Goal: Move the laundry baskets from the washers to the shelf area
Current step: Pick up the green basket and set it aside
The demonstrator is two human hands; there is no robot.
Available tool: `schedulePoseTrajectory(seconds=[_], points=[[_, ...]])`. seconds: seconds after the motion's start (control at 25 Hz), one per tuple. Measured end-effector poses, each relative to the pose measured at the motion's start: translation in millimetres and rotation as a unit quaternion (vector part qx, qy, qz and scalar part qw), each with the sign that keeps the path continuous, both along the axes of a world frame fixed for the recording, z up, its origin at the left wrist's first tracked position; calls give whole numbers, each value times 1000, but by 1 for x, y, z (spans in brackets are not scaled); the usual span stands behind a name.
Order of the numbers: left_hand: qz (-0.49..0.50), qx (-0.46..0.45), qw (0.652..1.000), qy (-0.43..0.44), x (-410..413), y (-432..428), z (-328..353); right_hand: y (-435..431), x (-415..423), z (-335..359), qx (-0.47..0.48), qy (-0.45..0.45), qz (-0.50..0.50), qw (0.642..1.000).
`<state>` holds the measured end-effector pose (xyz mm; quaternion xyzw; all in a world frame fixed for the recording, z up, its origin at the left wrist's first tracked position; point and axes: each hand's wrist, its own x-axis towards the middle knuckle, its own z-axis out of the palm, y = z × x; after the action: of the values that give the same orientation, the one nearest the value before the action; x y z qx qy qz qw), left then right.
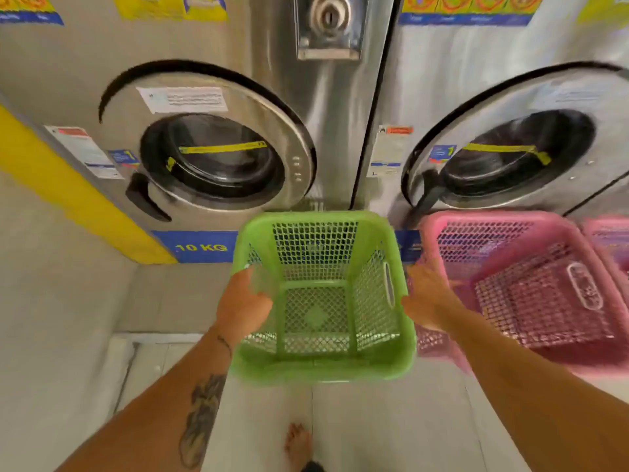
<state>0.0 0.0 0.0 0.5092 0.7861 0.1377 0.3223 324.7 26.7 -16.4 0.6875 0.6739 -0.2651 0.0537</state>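
An empty green mesh laundry basket (321, 298) is in the middle of the view, in front of the gap between two steel washers. My left hand (243, 301) grips its left rim and my right hand (425, 298) holds its right rim from outside. Whether the basket rests on the floor or is lifted I cannot tell. A pink basket (531, 287) stands just to the right, touching or nearly touching the green one, below the right washer (510, 158). Part of a second pink basket (609, 240) shows at the right edge.
The left washer (211, 158) has its round door shut and a blue "10 KG" strip below it. A yellow band (68, 195) runs down at the left. A grey tiled floor (374, 420) lies below, with a raised step under the washers. My bare foot (299, 444) is at the bottom.
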Motion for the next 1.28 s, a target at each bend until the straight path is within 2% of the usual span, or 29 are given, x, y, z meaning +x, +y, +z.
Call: schedulePoseTrajectory(seconds=[0.08,0.2,0.28,0.36,0.6,0.8,0.92,1.12,1.28], points=[[-41,2,997,69,-16,19,-41,14,-2,-32,45,-29,-7,999],[-129,-25,978,165,-42,28,-111,22,-4,-78,32,-18,-46,998],[-169,20,964,205,-47,29,-137,29,0,-104,56,-13,-52,997],[-161,63,958,228,-48,26,-152,34,3,-122,84,13,-60,995],[-99,170,944,264,-40,17,-181,23,4,-152,182,71,-84,977],[-87,177,945,261,-38,-2,-180,9,-2,-141,159,56,-68,983],[-71,161,950,259,-44,-51,-178,-20,-7,-132,134,33,-33,990],[33,85,974,205,-79,-161,-153,-90,-49,-123,106,48,23,993],[71,62,973,213,-117,-228,-156,-129,-96,-137,106,51,59,991]])
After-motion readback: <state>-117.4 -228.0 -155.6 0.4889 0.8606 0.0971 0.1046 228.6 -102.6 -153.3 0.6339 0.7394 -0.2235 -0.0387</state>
